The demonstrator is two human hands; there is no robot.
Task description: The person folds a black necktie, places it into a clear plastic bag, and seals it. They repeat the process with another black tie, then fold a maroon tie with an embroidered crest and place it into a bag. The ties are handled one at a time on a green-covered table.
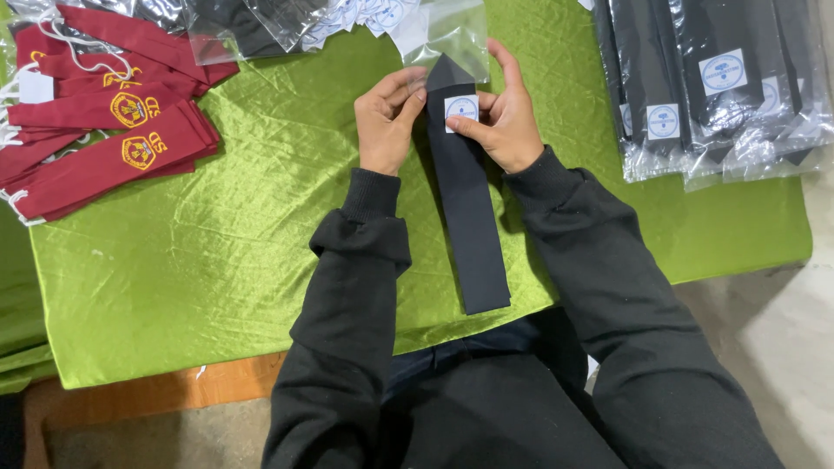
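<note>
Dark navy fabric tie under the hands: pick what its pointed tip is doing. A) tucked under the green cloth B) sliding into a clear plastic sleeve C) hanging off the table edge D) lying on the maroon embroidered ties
B: the dark navy fabric tie has its pointed tip inside the mouth of the clear plastic sleeve, steadied by the left hand and right hand.

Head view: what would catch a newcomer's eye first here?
The bright green cloth over the table fills most of the picture. At its middle, the left hand and right hand hold the pointed end of a dark tie with a round white sticker, at the mouth of a clear plastic sleeve. Maroon embroidered ties lie at far left, bagged dark ties at far right.
</note>
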